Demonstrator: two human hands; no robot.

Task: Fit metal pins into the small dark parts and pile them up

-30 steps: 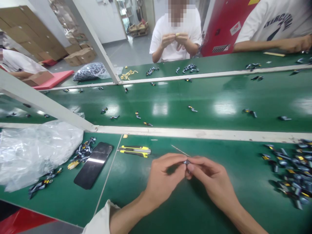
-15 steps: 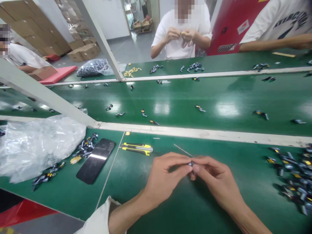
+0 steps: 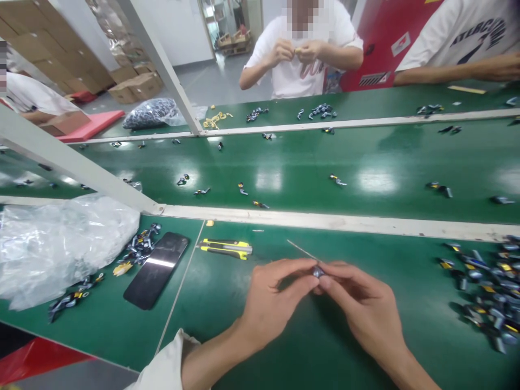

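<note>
Small dark metal part (image 3: 318,272) pinched at fingertips, left hand (image 3: 280,295) and right hand (image 3: 363,300) nearly closed on it, just above green surface (image 3: 365,249); thin metal rod (image 3: 303,250) jutting from part toward far side. Step in hand apparently fine fitting work; next move likely calling for steady pinch. Yellow-black utility knife (image 3: 226,248) near left hand, loose parts heap (image 3: 483,287) well right, neither in way

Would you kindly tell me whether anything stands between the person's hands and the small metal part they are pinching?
Nothing visible does: the left hand and right hand grip the small metal part directly; the thin wire points away from them.
</note>
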